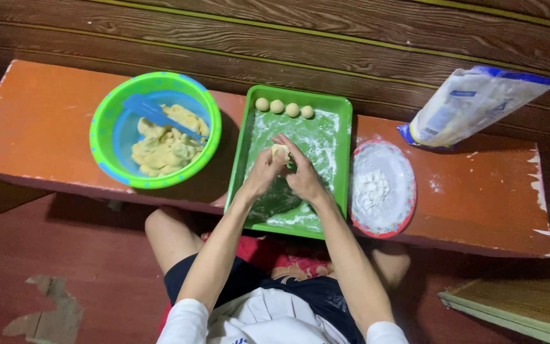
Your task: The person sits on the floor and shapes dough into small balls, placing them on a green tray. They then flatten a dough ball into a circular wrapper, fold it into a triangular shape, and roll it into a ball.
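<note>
Hands: left hand and right hand cupped on one dough ball, held between them over green tray
Row: four dough balls beyond, at far rim

A home, with food made by hand low to the floor: a worn orange bench with chipped paint stands against a dark wood-plank wall, carrying a green bowl of yellow dough, a floured green tray, a plate of flour and a flour bag.
</note>
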